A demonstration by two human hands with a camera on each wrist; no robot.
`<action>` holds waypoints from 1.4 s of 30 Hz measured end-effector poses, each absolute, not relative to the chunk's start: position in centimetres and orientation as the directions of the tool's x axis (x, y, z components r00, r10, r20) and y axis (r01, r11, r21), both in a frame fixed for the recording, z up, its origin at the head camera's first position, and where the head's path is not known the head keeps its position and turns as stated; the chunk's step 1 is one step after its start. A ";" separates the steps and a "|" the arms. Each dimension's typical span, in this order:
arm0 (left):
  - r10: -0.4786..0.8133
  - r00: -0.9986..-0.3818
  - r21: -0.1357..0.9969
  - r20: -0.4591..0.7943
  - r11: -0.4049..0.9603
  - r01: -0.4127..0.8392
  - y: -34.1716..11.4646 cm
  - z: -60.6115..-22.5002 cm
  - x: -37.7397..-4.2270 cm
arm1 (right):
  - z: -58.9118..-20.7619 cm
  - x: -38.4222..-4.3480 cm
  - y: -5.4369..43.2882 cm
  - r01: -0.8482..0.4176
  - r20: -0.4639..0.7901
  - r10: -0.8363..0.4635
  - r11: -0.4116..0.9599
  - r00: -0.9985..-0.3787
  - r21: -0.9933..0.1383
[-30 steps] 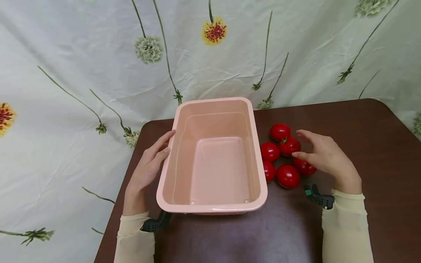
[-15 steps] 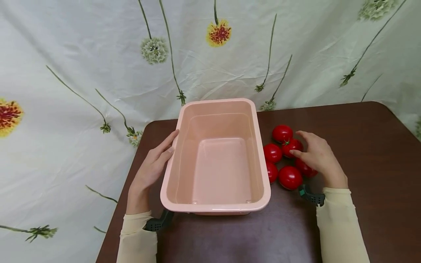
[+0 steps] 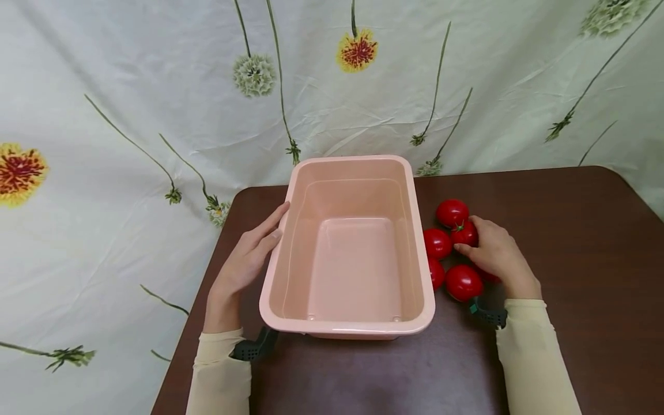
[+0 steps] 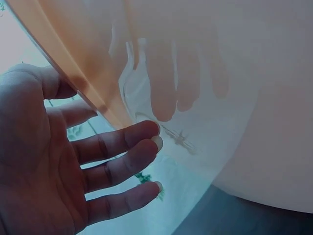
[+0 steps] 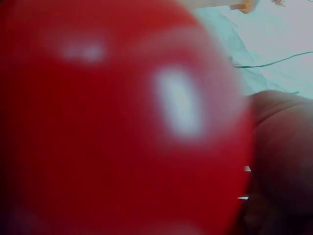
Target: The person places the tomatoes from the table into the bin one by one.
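Observation:
A pink plastic basin (image 3: 358, 271) stands on the table, tilted toward me. My left hand (image 3: 246, 259) rests its index fingertip and thumb against the left rim; the left wrist view shows the other fingers of the left hand (image 4: 54, 161) spread loosely beside the basin wall (image 4: 234, 63). Right of the basin, my right hand (image 3: 498, 248) grips a red tomato with a green stem (image 3: 465, 233), thumb on its near side and fingers round its far side. Part of that tomato is hidden by the hand. A blurred red tomato (image 5: 127, 127) fills most of the right wrist view.
Several more red tomatoes surround the right hand: one behind (image 3: 452, 213), one left (image 3: 437, 243), one in front (image 3: 464, 282). Another is partly hidden by the basin's rim. The dark brown table (image 3: 586, 242) meets a flower-printed cloth (image 3: 181, 75) at its back edge.
My right hand has moved left and down onto the tomato with the green stem, its thumb and fingers closing round it. The left hand stays at the basin; the head view has shifted slightly.

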State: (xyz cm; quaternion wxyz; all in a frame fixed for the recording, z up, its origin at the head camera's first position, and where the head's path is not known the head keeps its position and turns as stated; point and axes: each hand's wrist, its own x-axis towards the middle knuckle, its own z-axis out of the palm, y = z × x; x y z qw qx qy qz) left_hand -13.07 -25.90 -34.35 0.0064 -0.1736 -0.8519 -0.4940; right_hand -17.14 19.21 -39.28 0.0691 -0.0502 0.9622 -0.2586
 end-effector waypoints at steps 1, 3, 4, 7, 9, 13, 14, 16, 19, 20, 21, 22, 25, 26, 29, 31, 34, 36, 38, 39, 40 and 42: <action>0.293 -0.939 0.843 0.182 0.445 0.302 -25.9 -34.4 -13.1 | -39.4 -17.1 19.2 -0.059 -0.103 -0.127 0.865 -0.987 -0.498; 0.299 -0.937 0.849 0.181 0.434 0.303 -25.8 -34.4 -13.1 | -39.5 -17.1 19.2 -0.052 -0.091 -0.110 0.873 -0.990 -0.486; 0.302 -0.936 0.852 0.181 0.428 0.302 -25.8 -34.4 -13.1 | -39.5 -17.1 19.2 -0.046 -0.086 -0.100 0.873 -0.991 -0.485; 0.309 -0.934 0.858 0.177 0.417 0.301 -25.7 -34.5 -13.1 | -39.7 -17.0 19.4 -0.031 -0.086 -0.083 0.873 -0.993 -0.487; 0.310 -0.934 0.860 0.176 0.414 0.299 -25.7 -34.5 -13.1 | -39.8 -17.0 19.5 -0.021 -0.095 -0.078 0.869 -0.992 -0.494; 0.308 -0.936 0.859 0.170 0.420 0.294 -25.5 -34.5 -13.1 | -39.9 -16.8 19.7 -0.010 -0.104 -0.073 0.861 -0.992 -0.508; 0.307 -0.936 0.858 0.170 0.422 0.294 -25.4 -34.5 -13.1 | -40.0 -16.8 19.8 -0.009 -0.102 -0.072 0.858 -0.992 -0.513; 0.305 -0.937 0.857 0.167 0.425 0.291 -25.4 -34.5 -13.1 | -40.0 -16.8 19.8 -0.017 -0.091 -0.074 0.855 -0.993 -0.518; 0.303 -0.939 0.859 0.166 0.423 0.288 -25.5 -34.5 -13.1 | -40.0 -16.7 19.9 -0.034 -0.071 -0.084 0.852 -0.994 -0.522; 0.303 -0.939 0.860 0.165 0.422 0.287 -25.6 -34.5 -13.1 | -40.1 -16.7 19.9 -0.040 -0.066 -0.087 0.851 -0.994 -0.523; 0.302 -0.939 0.860 0.164 0.423 0.286 -25.6 -34.5 -13.1 | -40.0 -16.7 19.9 -0.045 -0.061 -0.090 0.850 -0.994 -0.524; 0.301 -0.940 0.861 0.162 0.422 0.284 -25.7 -34.5 -13.2 | -40.0 -16.7 19.9 -0.049 -0.057 -0.093 0.850 -0.994 -0.525; 0.301 -0.940 0.859 0.160 0.426 0.283 -25.8 -34.6 -13.1 | -39.9 -16.6 19.8 -0.054 -0.053 -0.097 0.846 -0.994 -0.531; 0.302 -0.940 0.858 0.161 0.429 0.285 -25.9 -34.6 -13.1 | -39.9 -16.6 19.8 -0.052 -0.055 -0.096 0.844 -0.994 -0.534; 0.302 -0.939 0.856 0.166 0.428 0.289 -25.9 -34.7 -13.1 | -39.6 -16.6 19.8 -0.048 -0.055 -0.093 0.840 -0.994 -0.541; 0.304 -0.937 0.859 0.169 0.421 0.292 -26.0 -34.8 -13.1 | -39.4 -16.5 19.8 -0.045 -0.052 -0.088 0.836 -0.995 -0.547; 0.309 -0.935 0.862 0.173 0.411 0.295 -26.0 -34.9 -13.2 | -38.9 -16.4 19.7 -0.051 -0.036 -0.085 0.833 -0.996 -0.551; 0.314 -0.933 0.864 0.175 0.406 0.298 -26.0 -35.0 -13.2 | -38.7 -16.4 19.7 -0.060 -0.020 -0.085 0.830 -0.996 -0.554; 0.317 -0.931 0.861 0.180 0.408 0.305 -26.0 -35.1 -13.3 | -38.4 -16.3 19.6 -0.071 -0.002 -0.087 0.828 -0.996 -0.557; 0.319 -0.930 0.860 0.182 0.408 0.308 -26.0 -35.1 -13.3 | -38.3 -16.3 19.6 -0.076 0.008 -0.087 0.826 -0.996 -0.559; 0.319 -0.930 0.859 0.184 0.408 0.310 -26.0 -35.1 -13.3 | -38.2 -16.3 19.6 -0.081 0.017 -0.086 0.825 -0.996 -0.560; 0.321 -0.929 0.858 0.186 0.407 0.313 -26.0 -35.0 -13.3 | -38.1 -16.2 19.5 -0.089 0.035 -0.084 0.823 -0.996 -0.562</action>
